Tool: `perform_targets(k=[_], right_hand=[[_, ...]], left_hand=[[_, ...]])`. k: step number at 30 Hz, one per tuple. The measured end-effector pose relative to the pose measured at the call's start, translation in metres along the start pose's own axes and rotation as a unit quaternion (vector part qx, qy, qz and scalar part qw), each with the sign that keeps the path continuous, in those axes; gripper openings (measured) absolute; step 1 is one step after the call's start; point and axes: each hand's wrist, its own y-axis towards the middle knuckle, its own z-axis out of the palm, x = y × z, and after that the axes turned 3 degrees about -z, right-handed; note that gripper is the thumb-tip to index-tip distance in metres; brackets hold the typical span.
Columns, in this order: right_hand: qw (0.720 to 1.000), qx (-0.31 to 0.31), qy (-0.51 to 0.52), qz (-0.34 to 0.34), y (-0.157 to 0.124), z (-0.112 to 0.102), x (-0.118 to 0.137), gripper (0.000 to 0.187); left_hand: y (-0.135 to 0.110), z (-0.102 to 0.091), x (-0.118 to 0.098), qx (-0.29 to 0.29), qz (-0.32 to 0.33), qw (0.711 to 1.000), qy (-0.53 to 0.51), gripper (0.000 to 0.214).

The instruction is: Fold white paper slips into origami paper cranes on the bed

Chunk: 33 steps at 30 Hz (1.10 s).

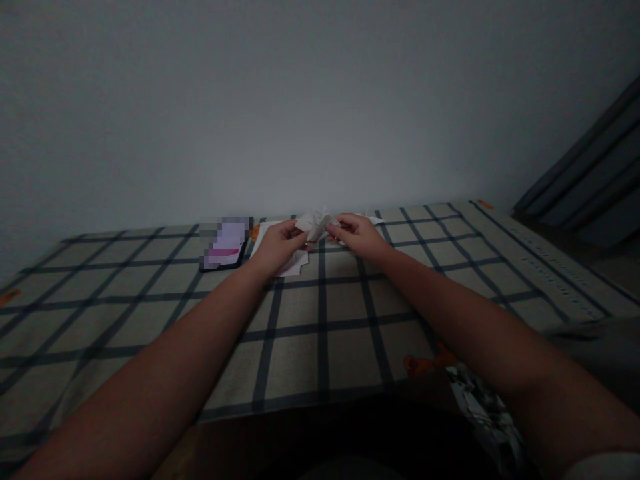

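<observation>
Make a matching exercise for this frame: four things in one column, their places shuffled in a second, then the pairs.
Things
1. folded paper
2. phone
3. flat sheet
4. curtain

Places
A. on the cloth, left of the left hand
B. far right, beyond the cloth
C. pinched between the left hand and the right hand
D. flat on the cloth, partly under the left hand

Pairs: 1-C, 2-A, 3-D, 4-B
</observation>
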Motion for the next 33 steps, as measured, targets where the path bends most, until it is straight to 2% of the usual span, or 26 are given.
perform_targets(k=[3, 6, 10, 12, 15, 21, 25, 30, 33], right_hand=[[1.0, -0.01, -0.018, 0.002, 0.003, 0.0, -0.005, 0.03], [0.998, -0.055, 0.004, -0.018, 0.005, 0.001, -0.007, 0.025], [0.993, -0.037, 0.102, 0.047, 0.006, 0.004, -0.005, 0.026], [0.991, -0.04, 0.116, 0.058, 0.006, 0.005, -0.003, 0.026], [0.992, -0.058, 0.1, 0.046, 0.005, 0.006, -0.001, 0.025], [0.996, -0.074, 0.024, 0.032, 0.003, 0.004, -0.004, 0.025], [0.997, -0.067, 0.029, -0.005, 0.002, 0.006, -0.007, 0.025], [0.998, -0.048, 0.042, -0.012, 0.002, 0.007, -0.004, 0.043], [0.997, -0.066, 0.012, -0.027, 0.003, 0.005, -0.004, 0.036]], left_hand=[[-0.002, 0.003, -0.004, 0.013, -0.02, 1.0, -0.02, 0.036], [-0.003, 0.004, -0.005, 0.024, -0.03, 0.999, -0.022, 0.045], [-0.003, 0.004, -0.004, 0.025, -0.028, 0.999, -0.005, 0.04], [-0.003, 0.004, -0.005, 0.021, -0.027, 0.999, -0.002, 0.035], [-0.005, 0.004, -0.005, 0.02, -0.019, 1.0, -0.007, 0.034], [-0.007, 0.006, -0.001, 0.018, 0.022, 0.996, 0.082, 0.062], [-0.003, 0.005, 0.002, -0.006, 0.028, 0.995, 0.095, 0.048], [0.004, -0.002, 0.009, -0.016, 0.044, 0.995, 0.093, 0.039], [0.005, -0.003, 0.014, -0.007, 0.036, 0.993, 0.109, 0.036]])
